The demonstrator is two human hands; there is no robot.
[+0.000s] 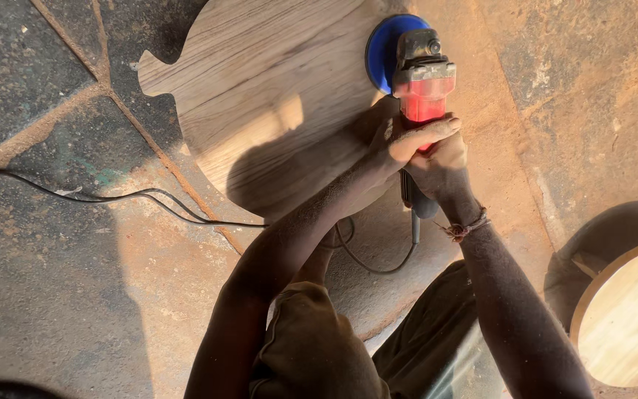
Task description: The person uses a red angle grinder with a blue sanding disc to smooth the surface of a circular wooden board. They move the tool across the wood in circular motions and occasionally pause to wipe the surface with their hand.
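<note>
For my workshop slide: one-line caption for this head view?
Both hands, left and right, grip a red sander with a blue disc against a wooden board.

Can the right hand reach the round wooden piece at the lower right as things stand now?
Probably not now: the right hand grips the red sander with the left hand. Nothing blocks the round wooden piece.

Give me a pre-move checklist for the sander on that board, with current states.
1. Both hands on tool: left hand and right hand wrap the red angle sander. Ok.
2. Blue sanding disc on the round wooden board: at its right edge, partly overhanging. Cannot tell if flat.
3. Power cord: trails across the floor, off the board. Ok.
4. Board secured: no clamp visible. Not ok.
5. Second wooden round: apart, lower right. Ok.
</note>
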